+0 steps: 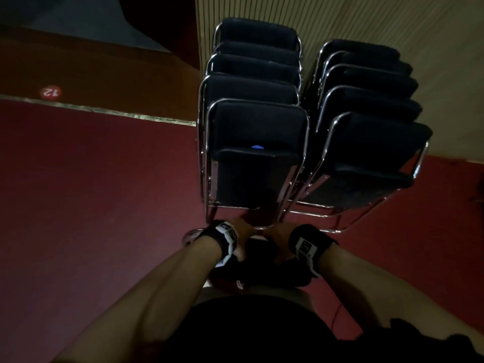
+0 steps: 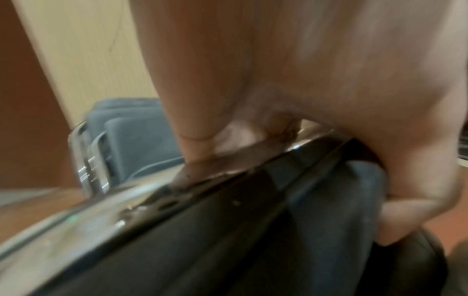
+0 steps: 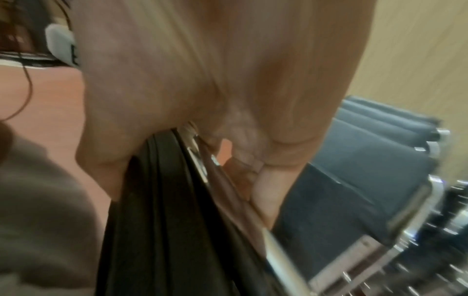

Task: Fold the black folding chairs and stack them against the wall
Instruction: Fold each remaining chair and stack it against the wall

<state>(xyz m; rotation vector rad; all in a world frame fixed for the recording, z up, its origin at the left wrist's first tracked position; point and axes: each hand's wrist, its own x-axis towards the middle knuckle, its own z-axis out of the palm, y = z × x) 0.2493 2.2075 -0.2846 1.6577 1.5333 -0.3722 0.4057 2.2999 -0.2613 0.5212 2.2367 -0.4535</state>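
Both hands are clamped on the top edge of a folded black chair [image 1: 258,251] held low in front of the person: left hand [image 1: 239,227], right hand [image 1: 279,231], close together. Two rows of folded chairs [image 1: 255,127] lean against the slatted wall [image 1: 392,22] just ahead, on red carpet [image 1: 91,192]

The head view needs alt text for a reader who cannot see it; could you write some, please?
Both hands, left hand and right hand, grip a folded black chair over red carpet, facing two rows of stacked chairs against a ribbed wall.
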